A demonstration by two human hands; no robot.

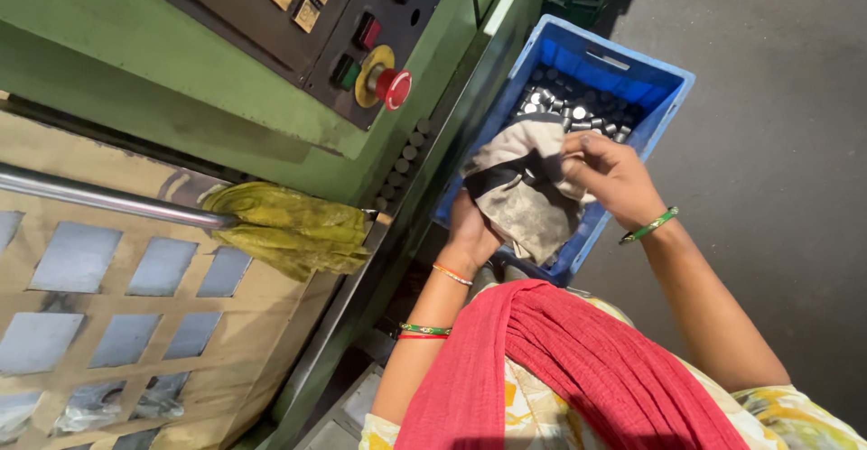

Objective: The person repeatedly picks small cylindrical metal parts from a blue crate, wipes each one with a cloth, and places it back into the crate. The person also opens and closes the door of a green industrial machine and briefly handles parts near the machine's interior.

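Both my hands hold a dirty grey-beige cloth (524,199) over a blue plastic crate (664,98). My left hand (471,231) grips the cloth from below, partly hidden under it. My right hand (607,176) pinches its upper edge from the right. Several small shiny metal cylinders (578,109) lie in the crate behind the cloth. Bangles sit on both wrists, and a red scarf (560,369) hangs over my shoulder.
A green machine (181,80) stands at left with a dark control panel, a red mushroom button (396,87) and square keys. A yellow rag (289,226) hangs on a steel bar (99,195). A tan guard with rectangular cut-outs (108,324) is below. Grey floor (777,188) lies at right.
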